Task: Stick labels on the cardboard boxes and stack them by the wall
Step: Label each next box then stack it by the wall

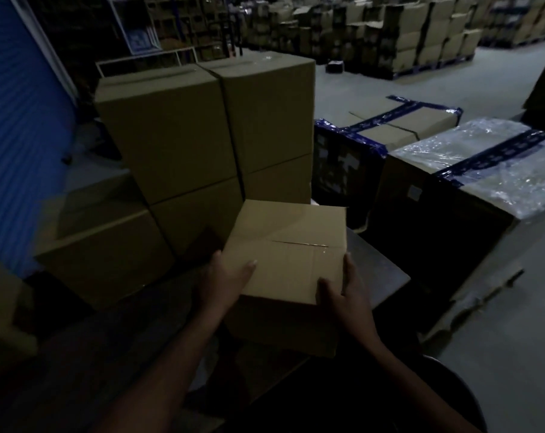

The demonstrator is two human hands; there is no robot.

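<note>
Before stacked boxes [183, 145]: L hand [225, 282], R hand [347, 295] grip unlabelled box [291, 245].

One small cardboard box [288, 248] between two hands, left hand [224, 281] and right hand [347, 292]; four stacked boxes [202, 145] just beyond left hand; two blue-taped cartons [399, 123] past right hand.

left fingers [216, 260] behind box [289, 245]
</note>
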